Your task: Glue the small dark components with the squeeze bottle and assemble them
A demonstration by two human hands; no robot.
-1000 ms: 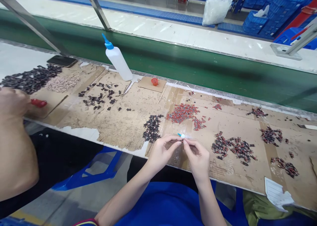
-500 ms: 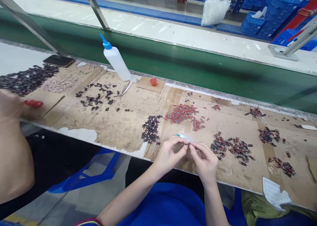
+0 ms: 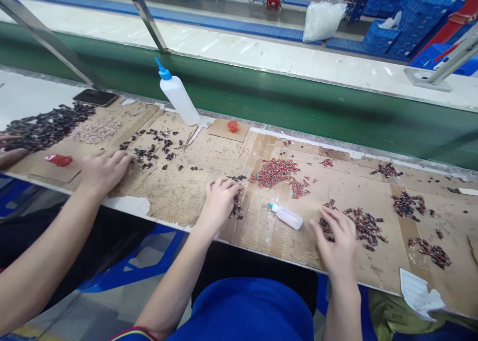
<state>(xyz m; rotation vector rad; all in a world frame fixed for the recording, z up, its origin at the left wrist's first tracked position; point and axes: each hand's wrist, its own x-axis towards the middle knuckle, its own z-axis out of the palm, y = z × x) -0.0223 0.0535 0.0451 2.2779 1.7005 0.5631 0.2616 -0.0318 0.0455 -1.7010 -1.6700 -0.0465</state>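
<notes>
My left hand (image 3: 220,200) lies on a pile of small black parts (image 3: 236,206), its fingers curled down onto them. My right hand (image 3: 336,239) rests with spread fingers on the left end of a heap of black-and-red parts (image 3: 364,226). Between the two hands a small clear squeeze bottle with a blue tip (image 3: 287,215) lies on its side on the cardboard. Beyond it sits a pile of red parts (image 3: 274,171). What my left fingers hold, if anything, is hidden.
A co-worker's hand (image 3: 104,169) on the left rests by scattered black parts (image 3: 149,152); a red object (image 3: 59,160) lies beside it. A large white bottle (image 3: 178,94), a red cap (image 3: 232,126), a phone (image 3: 96,97), a paper slip (image 3: 418,291) and a green conveyor (image 3: 298,99) lie around.
My hands separated from their pinch in front of me: the left went onto the black pile, the right onto the black-and-red heap. The small bottle now lies uncovered. The co-worker's hand reached onto the bench.
</notes>
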